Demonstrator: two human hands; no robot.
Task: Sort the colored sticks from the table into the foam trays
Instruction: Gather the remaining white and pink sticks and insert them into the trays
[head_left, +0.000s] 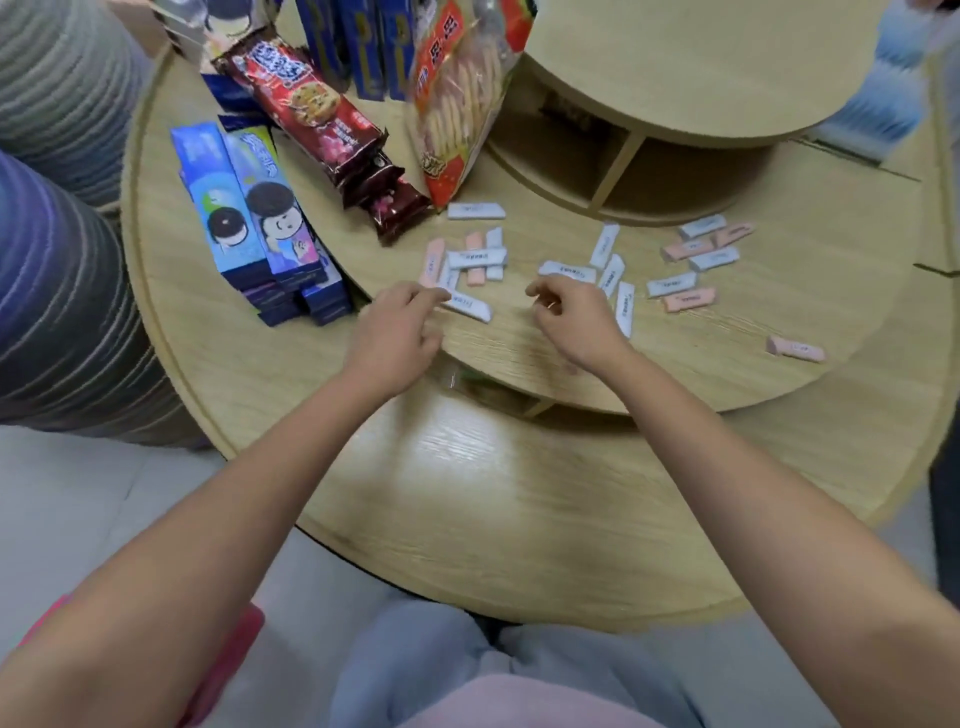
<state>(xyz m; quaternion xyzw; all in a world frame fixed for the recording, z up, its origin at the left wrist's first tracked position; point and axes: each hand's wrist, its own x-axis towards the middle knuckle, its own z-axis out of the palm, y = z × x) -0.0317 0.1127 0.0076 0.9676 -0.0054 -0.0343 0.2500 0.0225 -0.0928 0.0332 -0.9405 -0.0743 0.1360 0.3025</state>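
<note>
Apparently your left hand (400, 332) touches a white stick (470, 306) near the wooden tier's (675, 374) front edge to take it; both grips I cannot tell.

Nothing can be read. The pale sticks (476, 258) at the middle of the table (519, 493) and the snack packets (304, 104) at its far edge carry print, all too blurred.

blue cookie boxes (244, 208), red biscuit packet (311, 109), cracker bag (462, 98)
</note>
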